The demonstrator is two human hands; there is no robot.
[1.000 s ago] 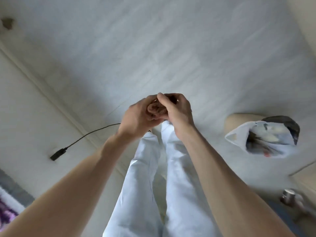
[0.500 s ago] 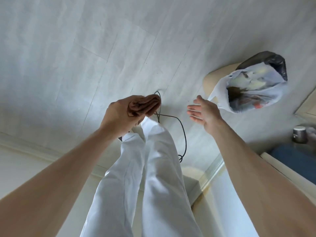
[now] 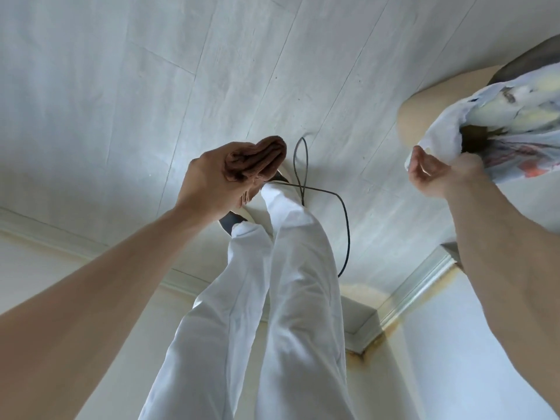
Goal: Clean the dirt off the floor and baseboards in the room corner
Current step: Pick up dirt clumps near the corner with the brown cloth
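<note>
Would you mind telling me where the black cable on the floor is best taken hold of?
Probably at the narrow loop of the black cable, pinched from above. It lies clear of the white trouser legs on bare floor, just beside the left hand.

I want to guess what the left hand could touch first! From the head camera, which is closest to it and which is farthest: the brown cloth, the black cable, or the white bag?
1. Brown cloth: held in the left hand itself.
2. Black cable: on the floor just right of that hand.
3. White bag: far right, by the right hand, which grips its edge.
</note>
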